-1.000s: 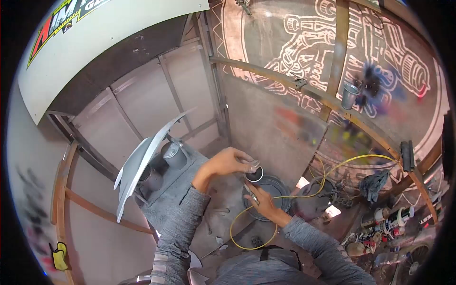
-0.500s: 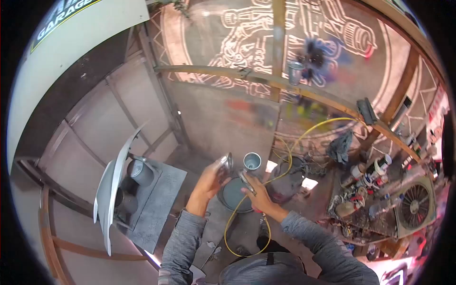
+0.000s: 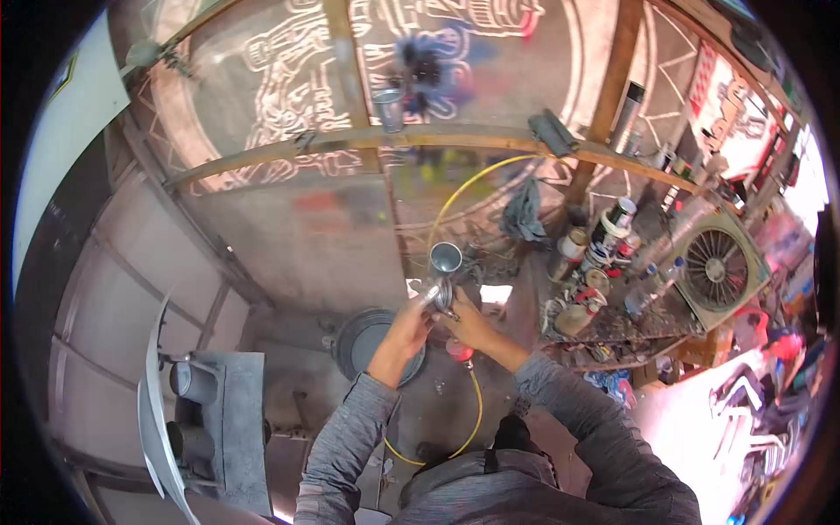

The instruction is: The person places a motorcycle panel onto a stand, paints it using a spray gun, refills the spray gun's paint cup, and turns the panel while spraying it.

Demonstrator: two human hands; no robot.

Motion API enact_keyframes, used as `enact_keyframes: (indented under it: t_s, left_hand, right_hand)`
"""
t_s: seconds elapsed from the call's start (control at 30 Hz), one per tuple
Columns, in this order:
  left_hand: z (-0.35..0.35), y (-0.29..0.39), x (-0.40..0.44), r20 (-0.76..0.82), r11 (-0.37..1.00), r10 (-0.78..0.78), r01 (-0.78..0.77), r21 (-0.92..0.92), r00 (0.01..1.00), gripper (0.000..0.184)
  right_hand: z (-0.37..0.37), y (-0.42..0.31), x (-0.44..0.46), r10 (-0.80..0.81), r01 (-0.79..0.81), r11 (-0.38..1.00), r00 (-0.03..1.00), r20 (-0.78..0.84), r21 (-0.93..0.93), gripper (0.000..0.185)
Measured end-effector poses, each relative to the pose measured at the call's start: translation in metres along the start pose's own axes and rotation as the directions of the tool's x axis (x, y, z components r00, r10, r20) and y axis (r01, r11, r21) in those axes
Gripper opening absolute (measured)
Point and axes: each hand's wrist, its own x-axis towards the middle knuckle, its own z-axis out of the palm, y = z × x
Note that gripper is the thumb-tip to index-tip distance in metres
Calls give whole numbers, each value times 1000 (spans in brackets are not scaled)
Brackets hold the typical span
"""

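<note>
Grey and curved, the panel [image 3: 150, 429] stood on edge at the left, beside the cans [image 3: 194, 383] on the table [image 3: 245, 420]; the cans apparently served as props that kept its back clear. The wide tub [image 3: 364, 334] sat on the floor beyond the left hand [image 3: 404, 334]. The left fingers were pinched on a shiny metal piece [image 3: 444, 294], just below the open cup [image 3: 445, 257]. The cup was mounted on the spray gun [image 3: 451, 311] with its mouth upward, likely to prevent spillage. The right hand [image 3: 472, 325] was wrapped around the gun, close against the left, presumably to carry its weight. A red fitting [image 3: 458, 350] protruded below the right hand, and the yellow hose [image 3: 478, 411] looped slack underneath, which probably left the gun free to turn. The cloth [image 3: 523, 212] hung below the wooden rail [image 3: 437, 138]; the fan [image 3: 713, 262] stood at the right.

The table's far side was masked by the panel. The left hand covered part of the tub. Whether the metal piece was loose or attached could not be determined, nor could the cup's fill level. The right hand concealed the gun's handle. Items at the far right were blurred by glare.
</note>
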Motion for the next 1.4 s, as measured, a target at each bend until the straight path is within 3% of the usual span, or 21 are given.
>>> enact_keyframes:
  t_s: [0.1,0.13,0.17,0.27,0.33,0.4,0.47,0.57,0.67,0.7,0.8,0.87,0.93,1.03,1.13,1.2,1.3,1.4]
  left_hand:
    - [29,-13,22,-55,986,-10,1,-167,998,33]
    - [37,-19,29,-37,987,-24,18,-163,999,33]
    - [44,-24,37,-21,987,-29,25,-160,999,34]
    - [58,-40,63,5,990,-48,48,-135,999,36]
    - [73,-37,71,11,985,-34,36,-167,999,34]
    - [79,-33,81,24,987,-14,17,-157,1000,34]
    - [94,-19,76,-123,992,11,-27,-125,992,41]
    - [80,-6,79,-189,985,84,-111,-135,978,43]
    - [83,20,66,-278,975,156,-192,-109,948,41]
    - [80,29,63,-316,969,192,-232,-91,929,40]
    - [69,57,53,-393,948,282,-318,-28,875,40]
    - [36,66,55,-446,934,286,-351,-69,848,39]
    - [14,82,58,-451,933,301,-358,-43,840,37]
    - [-11,106,65,-524,912,301,-400,-85,797,36]
    - [-38,138,79,-498,927,273,-363,-92,823,37]
    - [-55,160,92,-495,929,278,-361,-79,823,38]
    - [-71,191,106,-352,951,288,-309,-3,891,40]
    - [-72,215,112,-348,960,265,-280,9,899,40]
  right_hand:
    - [-40,10,-10,94,-92,994,995,26,-63,42]
    - [-53,14,-15,161,-151,979,985,65,-139,43]
    - [-58,32,-20,101,-100,993,995,20,-62,41]
    - [-96,18,-29,143,-143,990,990,13,-3,39]
    - [-112,34,-24,185,-182,981,981,56,-66,37]
    - [-125,47,-15,297,-328,925,939,172,192,41]
    - [-142,51,-4,231,-259,952,957,173,163,52]
    - [-166,59,31,108,-129,989,959,261,65,64]
    - [-180,56,78,96,-80,992,981,166,-97,41]
    - [-184,51,98,70,-67,997,987,146,-31,36]
    - [-179,55,173,-13,5,994,997,76,109,34]
    - [-179,28,219,71,-82,989,993,97,120,37]
    - [-168,11,267,36,-49,981,996,76,187,39]
    - [-151,-16,331,107,-106,954,994,12,282,41]
    - [-135,-21,397,115,-94,971,990,-84,220,56]
    - [-133,-24,431,227,-160,919,962,-154,359,58]
    - [-132,-24,471,281,-200,921,936,-212,335,47]
    - [-132,-25,489,294,-217,923,930,-220,319,35]
